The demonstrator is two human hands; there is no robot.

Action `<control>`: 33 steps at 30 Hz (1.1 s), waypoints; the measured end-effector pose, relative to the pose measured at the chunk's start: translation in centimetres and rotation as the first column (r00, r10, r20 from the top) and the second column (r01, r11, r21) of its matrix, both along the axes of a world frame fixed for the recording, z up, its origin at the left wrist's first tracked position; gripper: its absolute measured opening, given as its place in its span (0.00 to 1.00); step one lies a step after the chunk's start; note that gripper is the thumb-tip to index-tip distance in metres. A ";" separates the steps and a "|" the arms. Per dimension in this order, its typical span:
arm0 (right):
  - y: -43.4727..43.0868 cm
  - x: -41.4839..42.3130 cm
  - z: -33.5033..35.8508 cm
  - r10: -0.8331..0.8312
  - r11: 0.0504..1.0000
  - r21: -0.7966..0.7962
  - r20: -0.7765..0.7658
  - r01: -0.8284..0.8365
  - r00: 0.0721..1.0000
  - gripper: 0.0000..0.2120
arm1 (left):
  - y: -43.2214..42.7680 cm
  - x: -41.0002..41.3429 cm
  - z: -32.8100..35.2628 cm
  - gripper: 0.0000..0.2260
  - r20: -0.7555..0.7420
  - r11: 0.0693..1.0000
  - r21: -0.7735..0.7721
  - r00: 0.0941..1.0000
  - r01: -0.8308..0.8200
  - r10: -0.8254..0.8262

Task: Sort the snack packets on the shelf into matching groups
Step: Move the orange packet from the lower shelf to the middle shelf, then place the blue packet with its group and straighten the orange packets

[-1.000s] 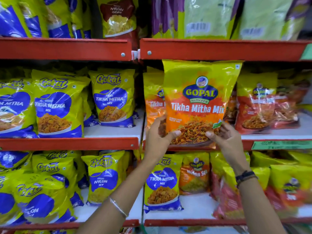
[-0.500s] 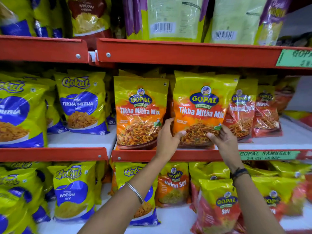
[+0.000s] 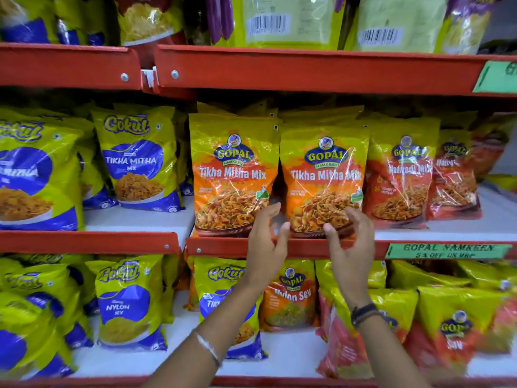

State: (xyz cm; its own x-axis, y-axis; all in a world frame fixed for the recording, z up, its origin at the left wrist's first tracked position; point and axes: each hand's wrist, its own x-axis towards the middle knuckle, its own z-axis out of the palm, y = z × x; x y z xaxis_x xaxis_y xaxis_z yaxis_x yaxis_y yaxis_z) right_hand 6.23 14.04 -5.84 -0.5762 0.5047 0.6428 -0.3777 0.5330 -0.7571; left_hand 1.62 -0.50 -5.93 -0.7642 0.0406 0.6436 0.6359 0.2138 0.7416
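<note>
Two orange-and-yellow Gopal Tikha Mitha Mix packets stand upright side by side on the middle shelf (image 3: 279, 245): the left packet (image 3: 233, 175) and the right packet (image 3: 321, 177). My left hand (image 3: 264, 242) hovers with fingers spread just in front of the gap between them. My right hand (image 3: 349, 247) is open in front of the right packet's lower edge, fingertips near it, gripping nothing. Red Gopal Nadiyadi Mix packets (image 3: 400, 177) stand to the right. Blue-and-yellow Gokul Tikha Mitha packets (image 3: 137, 161) fill the left bay.
The red shelf above (image 3: 307, 70) carries green and purple packets. Below are Gokul Nylon Sev (image 3: 126, 301), a Gokul packet behind my left arm (image 3: 221, 278), Gopal Nylon Sev (image 3: 291, 298) and red Gopal Sev packets (image 3: 456, 331). A green price label (image 3: 447, 250) hangs on the shelf edge.
The right Tikha Mitha Mix packet was carried down from in front of the shelf and stood beside its match. Both hands have let go of it and drawn back slightly.
</note>
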 end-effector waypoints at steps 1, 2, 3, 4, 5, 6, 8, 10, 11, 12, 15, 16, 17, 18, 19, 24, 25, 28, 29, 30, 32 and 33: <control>-1.4 0.6 -1.0 0.052 0.998 -0.023 -0.006 -0.052 0.999 0.18 | -1.1 0.9 -0.6 0.14 -0.047 0.999 0.037 0.998 -0.029 0.031; -2.8 1.1 -2.3 0.120 0.991 -0.057 0.010 -0.120 0.993 0.16 | -2.4 1.8 -1.5 0.12 -0.070 0.995 0.073 0.995 -0.063 0.068; -4.1 1.5 -3.8 0.192 0.978 -0.092 0.044 -0.188 0.980 0.15 | -3.8 2.3 -2.9 0.11 -0.073 0.989 0.101 0.991 -0.107 0.115; -5.2 1.7 -5.4 0.254 0.963 -0.120 0.085 -0.243 0.964 0.13 | -5.0 2.7 -4.4 0.11 -0.049 0.981 0.118 0.985 -0.156 0.163; -6.2 1.7 -7.1 0.298 0.949 -0.151 0.138 -0.277 0.945 0.12 | -6.4 2.8 -6.1 0.10 0.000 0.971 0.113 0.978 -0.209 0.210; -7.1 1.5 -9.1 0.322 0.941 -0.174 0.204 -0.290 0.924 0.11 | -7.7 2.8 -8.0 0.10 0.066 0.961 0.088 0.964 -0.261 0.256; -8.5 1.1 -12.8 0.339 0.937 -0.199 0.334 -0.286 0.879 0.12 | -10.0 2.5 -11.7 0.16 0.217 0.949 0.017 0.927 -0.316 0.305; -9.8 0.3 -15.9 0.360 0.930 -0.244 0.459 -0.275 0.812 0.14 | -12.1 1.8 -15.0 0.24 0.410 0.952 -0.049 0.863 -0.301 0.294; -10.2 -0.3 -17.6 0.382 0.920 -0.286 0.514 -0.267 0.768 0.15 | -13.0 1.5 -16.3 0.27 0.485 0.959 -0.078 0.830 -0.273 0.276; -10.4 -0.8 -19.0 0.401 0.913 -0.307 0.562 -0.268 0.723 0.17 | -13.7 1.0 -17.5 0.29 0.529 0.969 -0.108 0.812 -0.223 0.246; -10.2 -3.0 -24.8 0.440 0.898 -0.320 0.647 -0.302 0.623 0.30 | -15.0 0.3 -19.5 0.22 0.611 0.997 -0.065 0.788 -0.044 0.075; -10.6 -2.9 -24.6 0.455 0.890 -0.356 0.658 -0.285 0.600 0.33 | -15.2 0.0 -19.9 0.22 0.648 0.999 -0.040 0.762 0.008 0.020; -11.3 -2.6 -23.6 0.474 0.878 -0.396 0.653 -0.267 0.590 0.32 | -15.4 -0.2 -20.3 0.23 0.682 0.998 -0.033 0.731 0.052 -0.015; -11.8 -2.3 -22.8 0.482 0.873 -0.409 0.654 -0.264 0.583 0.27 | -15.6 -0.3 -20.7 0.24 0.706 0.996 -0.034 0.707 0.085 -0.036; -12.3 -2.1 -22.3 0.491 0.868 -0.417 0.647 -0.268 0.583 0.22 | -15.9 -0.5 -21.4 0.25 0.733 0.993 -0.047 0.678 0.110 -0.041; -12.4 -1.5 -22.8 0.469 0.878 -0.411 0.629 -0.247 0.620 0.17 | -17.4 -1.0 -22.6 0.27 0.769 0.980 -0.132 0.639 0.146 0.008; -12.6 -1.1 -22.8 0.470 0.877 -0.412 0.620 -0.248 0.628 0.17 | -17.8 -0.7 -22.5 0.26 0.759 0.980 -0.137 0.652 0.145 0.010; -13.9 0.3 -22.3 0.461 0.879 -0.406 0.592 -0.250 0.661 0.18 | -19.2 0.9 -22.1 0.23 0.715 0.988 -0.092 0.699 0.123 -0.020; -14.3 0.8 -22.0 0.455 0.880 -0.407 0.576 -0.244 0.680 0.17 | -19.7 1.5 -21.8 0.23 0.708 0.991 -0.072 0.706 0.114 -0.030; -14.8 1.3 -21.7 0.447 0.882 -0.406 0.561 -0.239 0.697 0.17 | -20.1 2.2 -21.6 0.23 0.699 0.994 -0.043 0.713 0.104 -0.045; -15.8 2.4 -20.6 0.434 0.887 -0.393 0.526 -0.244 0.731 0.16 | -21.1 3.4 -20.7 0.23 0.690 0.997 0.033 0.720 0.067 -0.071; -16.4 3.0 -19.8 0.432 0.887 -0.386 0.502 -0.253 0.749 0.16 | -21.8 3.9 -20.0 0.23 0.687 0.997 0.067 0.722 0.047 -0.080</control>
